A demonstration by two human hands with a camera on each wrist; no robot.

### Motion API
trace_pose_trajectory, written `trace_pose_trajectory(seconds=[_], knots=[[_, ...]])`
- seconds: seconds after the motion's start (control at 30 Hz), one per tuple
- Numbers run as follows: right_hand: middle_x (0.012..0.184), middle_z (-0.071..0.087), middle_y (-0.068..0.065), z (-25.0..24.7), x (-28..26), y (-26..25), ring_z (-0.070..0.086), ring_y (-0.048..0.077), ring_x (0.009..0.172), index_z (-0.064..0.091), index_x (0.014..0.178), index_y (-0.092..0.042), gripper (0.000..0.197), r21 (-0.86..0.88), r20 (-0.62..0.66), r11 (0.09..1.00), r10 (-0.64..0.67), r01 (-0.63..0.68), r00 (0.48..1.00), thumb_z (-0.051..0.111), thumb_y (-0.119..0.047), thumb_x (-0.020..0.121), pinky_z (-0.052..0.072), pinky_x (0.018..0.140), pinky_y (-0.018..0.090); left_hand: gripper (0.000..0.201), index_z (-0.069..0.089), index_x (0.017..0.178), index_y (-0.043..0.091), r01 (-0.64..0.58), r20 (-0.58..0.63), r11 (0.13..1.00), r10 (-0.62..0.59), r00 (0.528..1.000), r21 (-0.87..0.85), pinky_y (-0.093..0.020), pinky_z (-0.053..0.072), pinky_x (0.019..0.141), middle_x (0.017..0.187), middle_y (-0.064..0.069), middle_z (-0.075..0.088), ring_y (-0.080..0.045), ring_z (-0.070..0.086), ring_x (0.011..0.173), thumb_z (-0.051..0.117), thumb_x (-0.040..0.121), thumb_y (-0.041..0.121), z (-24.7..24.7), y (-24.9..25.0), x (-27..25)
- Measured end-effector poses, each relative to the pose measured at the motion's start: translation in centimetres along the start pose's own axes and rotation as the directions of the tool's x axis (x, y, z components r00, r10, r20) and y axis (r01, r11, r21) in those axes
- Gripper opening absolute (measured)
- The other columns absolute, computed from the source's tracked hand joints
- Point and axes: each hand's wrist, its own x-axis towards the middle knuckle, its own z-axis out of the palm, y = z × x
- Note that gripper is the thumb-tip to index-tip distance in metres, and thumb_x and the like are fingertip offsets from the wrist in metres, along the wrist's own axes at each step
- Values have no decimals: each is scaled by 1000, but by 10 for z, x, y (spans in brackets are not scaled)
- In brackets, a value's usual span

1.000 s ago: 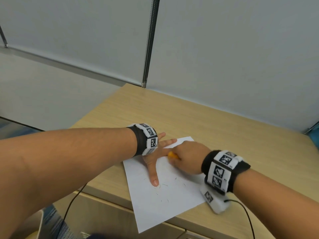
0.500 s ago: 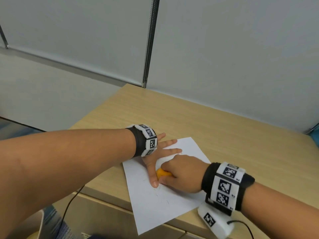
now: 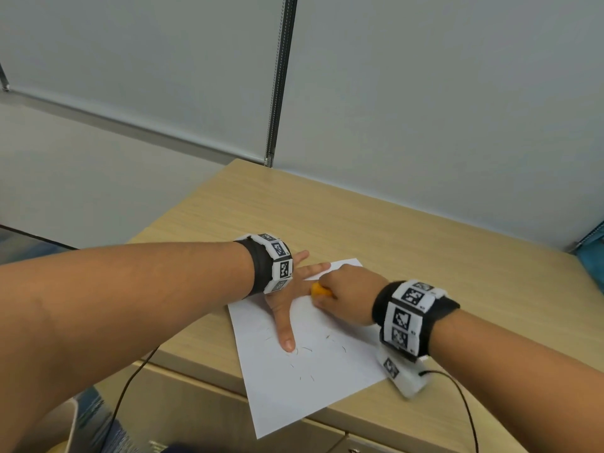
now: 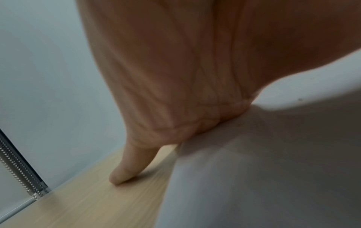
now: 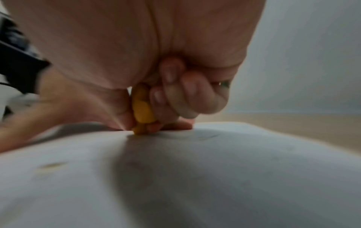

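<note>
A white sheet of paper (image 3: 307,380) lies on the wooden desk (image 3: 376,223), its near corner hanging over the front edge. Faint pencil marks are scattered on the paper. My left hand (image 3: 287,299) lies flat on the sheet's far left part, fingers spread and straight, thumb pointing toward me. In the left wrist view, one finger (image 4: 126,166) touches the bare wood beside the paper (image 4: 254,169). My right hand (image 3: 346,292) pinches a small orange eraser (image 3: 318,291) and presses it onto the paper just right of the left hand. The eraser (image 5: 143,111) shows between thumb and curled fingers.
Grey partition panels (image 3: 425,109) with a metal post (image 3: 277,93) close the desk's far side. A black cable (image 3: 130,387) hangs down the desk's front at the left. Cabinet fronts (image 3: 196,413) sit below the desk edge. Something blue (image 3: 593,263) shows at the right edge.
My right hand with the eraser slid toward me near the left thumb, then back away to the paper's far part. The left hand has stayed flat on the sheet.
</note>
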Motion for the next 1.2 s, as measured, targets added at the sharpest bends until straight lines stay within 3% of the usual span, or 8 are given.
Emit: trace_pose_trajectory(seconds=[0.13, 0.23, 0.33, 0.47, 0.7, 0.9, 1.03, 1.2], knots=[[93, 55, -8, 12, -17, -27, 53, 17, 89, 58, 95, -29, 25, 82, 66, 984, -163, 158, 984, 44, -49, 101, 50, 85, 39, 136, -28, 144, 53, -30, 45, 999, 29, 999, 26, -72, -4, 112, 150, 17, -47, -31, -37, 143, 67, 53, 88, -8, 5, -7], [94, 63, -7, 0, -3, 1, 61, 20, 89, 61, 104, -29, 32, 17, 73, 1000, -25, 23, 997, 40, -53, 101, 52, 86, 40, 136, -21, 149, 52, -33, 9, 999, 33, 999, 5, -71, -10, 112, 151, 17, -45, -29, -38, 142, 68, 52, 88, -4, 3, -6], [85, 60, -4, -3, 5, 17, 59, 17, 80, 53, 83, -30, 32, -7, 90, 999, 38, -38, 995, 41, -53, 101, 51, 82, 39, 134, -19, 150, 52, -35, -3, 999, 35, 999, -11, -69, -15, 109, 153, 17, -43, -29, -39, 142, 66, 52, 88, 0, 2, -5], [85, 59, -3, -16, -1, 27, 55, 17, 77, 54, 84, -26, 31, 162, 84, 982, 90, -102, 992, 45, -47, 104, 43, 74, 34, 138, -25, 146, 54, -32, -14, 999, 32, 999, -27, -69, -13, 110, 152, 18, -43, -27, -37, 143, 66, 48, 90, -4, 3, -9], [72, 56, 6, 1, -27, 45, 56, 21, 60, 48, 86, -14, 35, 573, 245, 764, 188, -298, 951, 49, -42, 106, 52, 59, 30, 136, -19, 149, 53, -39, 30, 990, 36, 999, 136, -74, -11, 106, 155, 17, -39, -31, -39, 141, 78, 57, 76, -34, 6, -30], [70, 56, 8, 8, -34, 37, 56, 21, 58, 45, 85, -12, 37, 656, 243, 687, 200, -313, 949, 46, -41, 107, 54, 61, 32, 121, -8, 155, 47, -27, 64, 985, 16, 998, 171, -63, -3, 115, 160, 10, -33, -29, -31, 146, 82, 74, 51, -43, 11, -40], [72, 57, 6, 12, -36, 32, 56, 20, 59, 49, 86, -14, 36, 622, 217, 728, 194, -288, 957, 46, -43, 106, 53, 62, 33, 106, -3, 157, 45, -59, 26, 998, 59, 998, -12, -57, -2, 117, 162, 13, -26, -22, -23, 150, 72, 82, 58, -45, 12, -42], [75, 58, 0, 9, -32, 24, 54, 15, 60, 52, 87, -19, 31, 465, 137, 867, 127, -177, 982, 47, -44, 105, 48, 63, 32, 113, -22, 143, 61, -34, 80, 996, 41, 996, -87, -64, -7, 114, 157, 9, -38, -33, -33, 145, 63, 71, 81, -23, 14, -27]])
